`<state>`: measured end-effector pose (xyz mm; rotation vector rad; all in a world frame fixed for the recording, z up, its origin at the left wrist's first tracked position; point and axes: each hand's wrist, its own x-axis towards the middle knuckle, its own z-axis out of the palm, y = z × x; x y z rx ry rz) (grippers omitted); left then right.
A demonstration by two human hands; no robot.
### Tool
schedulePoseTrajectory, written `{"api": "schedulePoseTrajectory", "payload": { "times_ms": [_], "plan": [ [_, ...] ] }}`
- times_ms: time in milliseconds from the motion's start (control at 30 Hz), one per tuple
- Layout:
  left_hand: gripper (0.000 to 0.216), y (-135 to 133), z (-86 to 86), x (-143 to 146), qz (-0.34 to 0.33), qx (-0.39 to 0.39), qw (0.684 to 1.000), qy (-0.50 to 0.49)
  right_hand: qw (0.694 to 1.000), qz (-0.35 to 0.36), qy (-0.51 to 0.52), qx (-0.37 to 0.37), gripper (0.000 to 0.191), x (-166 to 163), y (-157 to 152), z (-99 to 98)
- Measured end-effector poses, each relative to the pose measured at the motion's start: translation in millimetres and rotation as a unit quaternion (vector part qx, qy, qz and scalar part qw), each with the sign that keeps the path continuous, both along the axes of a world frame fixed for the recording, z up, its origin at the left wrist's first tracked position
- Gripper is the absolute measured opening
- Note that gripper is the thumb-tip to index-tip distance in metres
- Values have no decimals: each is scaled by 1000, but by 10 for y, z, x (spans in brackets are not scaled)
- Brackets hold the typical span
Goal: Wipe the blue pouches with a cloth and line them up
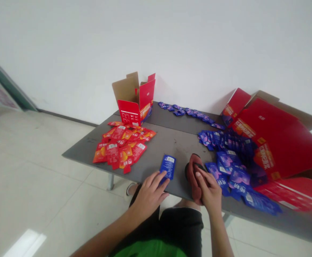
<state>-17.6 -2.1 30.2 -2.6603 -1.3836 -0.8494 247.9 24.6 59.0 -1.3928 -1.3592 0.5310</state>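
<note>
My left hand rests with its fingers spread, the fingertips lying on the lower part of a single blue sachet flat on the grey table. The sachet shows its printed side with a white barcode label. To its right, my right hand is closed around a reddish-brown handheld tool with black ends, near the table's front edge. The tool's exact kind does not show clearly. Blue and purple sachets lie heaped just right of that hand. On the left spreads a pile of red and orange sachets.
An open red carton stands at the back left of the grey table. A row of blue sachets runs along the back by the wall. At right, a larger open red carton lies tilted among the blue sachets.
</note>
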Motion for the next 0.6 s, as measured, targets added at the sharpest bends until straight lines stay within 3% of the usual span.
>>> {"api": "schedulePoseTrajectory", "payload": {
  "times_ms": [200, 300, 433, 500, 600],
  "plan": [
    [40, -3, -209, -151, -60, 46, 996, 35, 989, 49, -137, 28, 29, -176, 181, 381],
    [39, 28, -251, -185, -86, 67, 994, 29, 960, 143, -226, 78, 26, -452, 246, 553],
    [35, 64, -272, -179, -87, 95, 991, -19, 869, 307, -379, 87, 27, -754, 413, 436],
    [37, 76, -255, -173, -89, 99, 991, -18, 852, 314, -409, 88, 27, -777, 628, 324],
    [41, 82, -210, -177, -87, 96, 992, -10, 856, 262, -439, 82, 28, -678, 1072, 275]
  ]
}}
